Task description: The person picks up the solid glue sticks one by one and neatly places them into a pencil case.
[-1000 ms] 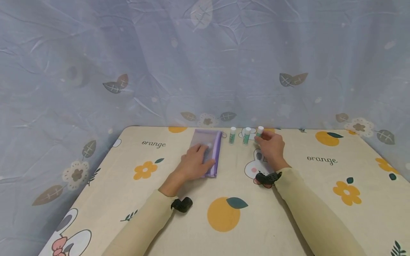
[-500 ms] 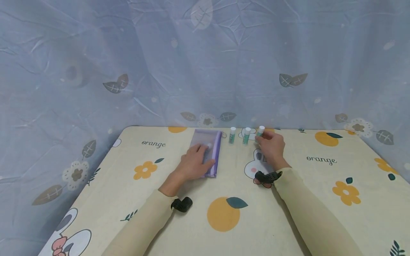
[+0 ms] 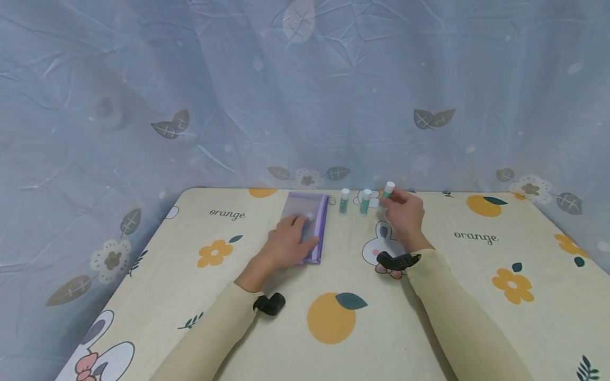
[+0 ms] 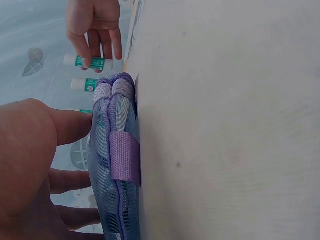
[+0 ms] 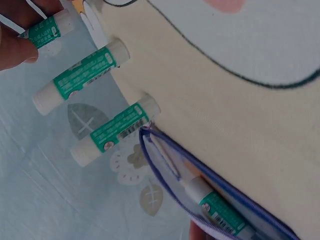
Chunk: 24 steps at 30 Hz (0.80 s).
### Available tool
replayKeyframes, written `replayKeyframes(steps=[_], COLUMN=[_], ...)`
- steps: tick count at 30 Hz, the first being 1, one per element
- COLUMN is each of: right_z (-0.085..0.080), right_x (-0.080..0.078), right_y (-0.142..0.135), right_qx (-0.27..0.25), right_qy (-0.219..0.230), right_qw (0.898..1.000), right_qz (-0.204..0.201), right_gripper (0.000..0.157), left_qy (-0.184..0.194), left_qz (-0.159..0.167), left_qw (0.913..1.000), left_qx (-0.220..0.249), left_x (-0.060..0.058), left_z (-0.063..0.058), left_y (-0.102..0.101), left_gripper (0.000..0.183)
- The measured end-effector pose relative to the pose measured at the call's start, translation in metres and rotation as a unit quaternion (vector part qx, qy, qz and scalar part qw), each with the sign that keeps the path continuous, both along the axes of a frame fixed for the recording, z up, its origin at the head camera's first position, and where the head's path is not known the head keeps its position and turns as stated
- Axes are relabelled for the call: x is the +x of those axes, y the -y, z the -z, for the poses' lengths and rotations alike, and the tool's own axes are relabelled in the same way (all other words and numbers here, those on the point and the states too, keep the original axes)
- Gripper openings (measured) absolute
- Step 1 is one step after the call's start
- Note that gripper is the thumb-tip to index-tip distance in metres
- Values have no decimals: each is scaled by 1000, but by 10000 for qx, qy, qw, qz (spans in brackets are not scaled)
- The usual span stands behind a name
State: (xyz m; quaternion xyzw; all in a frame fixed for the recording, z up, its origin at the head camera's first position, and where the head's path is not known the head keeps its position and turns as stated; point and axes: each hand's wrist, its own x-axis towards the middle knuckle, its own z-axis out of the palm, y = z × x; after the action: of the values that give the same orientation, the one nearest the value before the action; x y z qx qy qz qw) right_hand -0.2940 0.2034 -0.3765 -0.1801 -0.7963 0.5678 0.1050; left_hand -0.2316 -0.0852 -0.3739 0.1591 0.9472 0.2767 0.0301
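My right hand [image 3: 405, 216] pinches a glue stick [image 3: 389, 189] with a white cap and green label, slightly off the table. Two like glue sticks, one at the left [image 3: 344, 202] and one in the middle [image 3: 365, 202], stand upright beside it. My left hand [image 3: 287, 244] rests on a purple mesh zip pouch [image 3: 300, 203], its fingers fairly straight against the mesh in the left wrist view. The pouch's zip side gapes in the right wrist view, and a glue stick [image 5: 220, 210] lies inside. The pouch's lower left part is hidden under my left hand.
A cream tablecloth [image 3: 333, 365] printed with oranges, flowers and rabbits covers the table. Behind the table's back edge hangs a bluish curtain [image 3: 305, 106] with leaf prints. A small ring [image 3: 332, 200] lies at the pouch's upper right corner.
The glue stick in my right hand has risen a little from the table and tilts slightly. My left hand and the pouch have stayed in place.
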Motion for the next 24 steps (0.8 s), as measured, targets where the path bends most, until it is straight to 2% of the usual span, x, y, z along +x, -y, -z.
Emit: replayKeyframes(steps=[11, 20, 24], right_z=[-15, -21, -27], right_x=[10, 16, 18], right_y=[6, 10, 11], right_qx=[-504, -500, -658], right_qy=[-330, -577, -688], right_qw=[9980, 9968, 9952], right_qz=[193, 240, 242], right_gripper=[49, 46, 48], left_qy=[59, 51, 16], left_qz=[-8, -13, 2], left_qw=[10000, 10000, 10000], left_qx=[5, 24, 22], left_x=[-1, -1, -2], left_z=[1, 3, 3], left_y=[-1, -1, 0], left_gripper=[65, 66, 66])
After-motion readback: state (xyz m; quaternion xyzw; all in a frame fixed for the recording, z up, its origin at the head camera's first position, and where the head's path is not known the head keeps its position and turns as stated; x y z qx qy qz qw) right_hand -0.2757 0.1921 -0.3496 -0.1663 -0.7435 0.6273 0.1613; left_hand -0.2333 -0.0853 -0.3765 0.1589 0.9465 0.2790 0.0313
